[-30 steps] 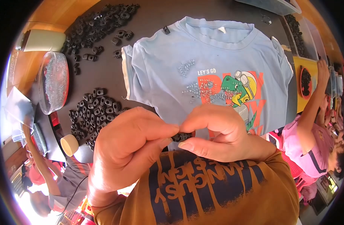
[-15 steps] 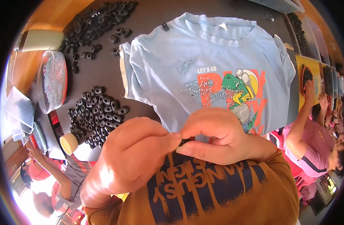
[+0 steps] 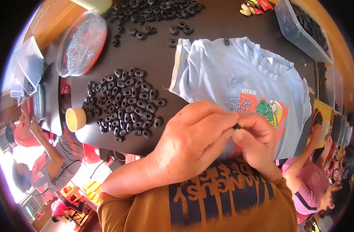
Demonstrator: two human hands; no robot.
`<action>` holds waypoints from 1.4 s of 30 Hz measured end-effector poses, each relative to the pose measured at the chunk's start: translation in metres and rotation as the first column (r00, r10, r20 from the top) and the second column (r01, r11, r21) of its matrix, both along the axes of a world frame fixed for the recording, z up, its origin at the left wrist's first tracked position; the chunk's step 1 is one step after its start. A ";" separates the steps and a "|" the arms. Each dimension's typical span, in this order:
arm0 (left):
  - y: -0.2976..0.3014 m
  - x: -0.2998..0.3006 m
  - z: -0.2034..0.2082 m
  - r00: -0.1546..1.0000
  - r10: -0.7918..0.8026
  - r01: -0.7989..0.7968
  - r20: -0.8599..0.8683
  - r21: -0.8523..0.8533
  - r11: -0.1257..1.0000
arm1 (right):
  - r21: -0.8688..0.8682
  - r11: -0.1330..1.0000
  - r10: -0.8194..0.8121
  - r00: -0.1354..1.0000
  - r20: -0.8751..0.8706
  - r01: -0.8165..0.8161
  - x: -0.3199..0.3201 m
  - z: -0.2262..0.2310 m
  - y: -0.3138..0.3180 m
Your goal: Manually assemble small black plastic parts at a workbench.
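In front of my chest, my left hand (image 3: 196, 143) and my right hand (image 3: 256, 141) meet with fingertips pinched together. Between them is a small black plastic clip piece (image 3: 236, 126), mostly covered by the fingers. Beyond my hands a light blue T-shirt (image 3: 211, 65) with a dinosaur print is spread on the dark table. Tiny shiny springs (image 3: 235, 81) lie scattered over its front. One more black piece (image 3: 226, 41) rests near the shirt's shoulder. To the left of my hands sits a pile of black clip pieces (image 3: 126, 102).
A larger black heap (image 3: 157, 11) lies at the far edge. A clear round dish (image 3: 101, 36) of springs and a yellow cup (image 3: 75, 119) stand left. A clear bin (image 3: 300, 34) of black parts is far right. Other people sit on both sides, including a person in pink (image 3: 306, 181).
The view has swung left, so the table things appear farther right and lower. My hands stay together on the small black piece, with the fingers slightly shifted.
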State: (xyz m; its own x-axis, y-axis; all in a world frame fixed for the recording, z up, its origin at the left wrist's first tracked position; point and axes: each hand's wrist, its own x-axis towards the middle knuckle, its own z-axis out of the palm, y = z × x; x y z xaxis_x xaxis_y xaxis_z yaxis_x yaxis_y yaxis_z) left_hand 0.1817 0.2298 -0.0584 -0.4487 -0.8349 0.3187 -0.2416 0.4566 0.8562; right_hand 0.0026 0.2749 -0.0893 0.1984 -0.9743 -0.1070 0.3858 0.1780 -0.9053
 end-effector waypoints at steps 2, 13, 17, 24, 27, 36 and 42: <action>0.001 0.002 0.001 0.999 -0.025 0.026 0.020 -0.036 0.999 | 0.068 0.998 -0.025 0.996 0.091 0.019 0.001 0.002 0.000; 0.002 -0.001 -0.011 0.968 0.021 0.119 0.251 -0.529 0.840 | 0.128 0.988 0.050 0.966 0.252 -0.084 -0.002 -0.002 0.001; -0.004 0.000 -0.011 0.969 -0.029 0.165 0.245 -0.558 0.813 | 0.053 0.996 0.057 0.984 0.170 -0.066 -0.003 -0.002 0.000; -0.037 -0.005 0.016 0.953 -0.165 0.234 0.253 -0.271 0.934 | 0.176 0.977 0.059 0.944 0.323 -0.122 -0.008 0.007 -0.003; -0.065 -0.024 0.033 0.946 -0.091 0.158 0.311 -0.198 0.967 | 0.181 0.977 0.043 0.935 0.351 -0.113 -0.008 0.011 -0.006; -0.178 -0.162 0.044 0.971 -0.110 0.129 0.214 -0.079 0.988 | 0.107 0.973 0.179 0.958 0.222 -0.206 -0.014 0.007 0.000; -0.241 -0.198 0.035 0.925 -0.225 0.295 0.307 -0.205 0.933 | 0.156 0.961 0.182 0.948 0.259 -0.228 -0.010 0.011 -0.007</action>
State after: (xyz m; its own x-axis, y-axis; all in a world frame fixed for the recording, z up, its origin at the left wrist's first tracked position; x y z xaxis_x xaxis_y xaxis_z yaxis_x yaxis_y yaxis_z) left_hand -0.0162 -0.0110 -0.0233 -0.7380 -0.5886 0.3300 -0.2941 0.7207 0.6278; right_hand -0.0079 0.2681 -0.0785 0.4334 -0.8781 -0.2025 0.5252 0.4287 -0.7351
